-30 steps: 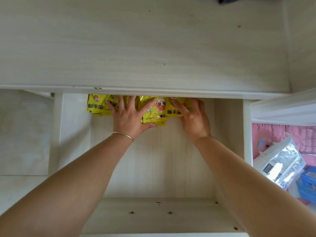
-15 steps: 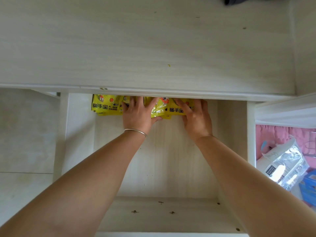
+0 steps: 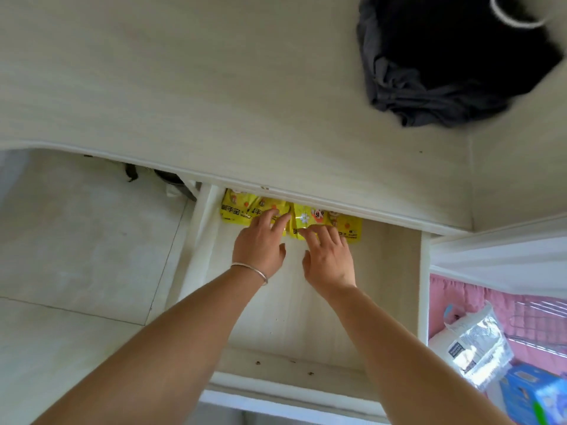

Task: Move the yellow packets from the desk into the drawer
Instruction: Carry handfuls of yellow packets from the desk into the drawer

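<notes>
Yellow packets (image 3: 346, 227) lie at the drawer (image 3: 306, 314) back, under the desk (image 3: 214, 102) lip. Your left hand (image 3: 260, 243) and right hand (image 3: 329, 259) rest flat, fingers relaxed, gripping nothing. Press evenly; avoid buckling the row.

Two bare forearms, sleeveless to frame bottom; thin silver bangle (image 3: 250, 272) round the left wrist, left of centre.

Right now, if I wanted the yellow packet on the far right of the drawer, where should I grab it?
Pinch the right packet by its near edge, coming from the front of the drawer. It lies flat, its far end is tucked under the desk lip, and the right hand rests on its left side, so the near right corner looks freest for a grip.
</notes>
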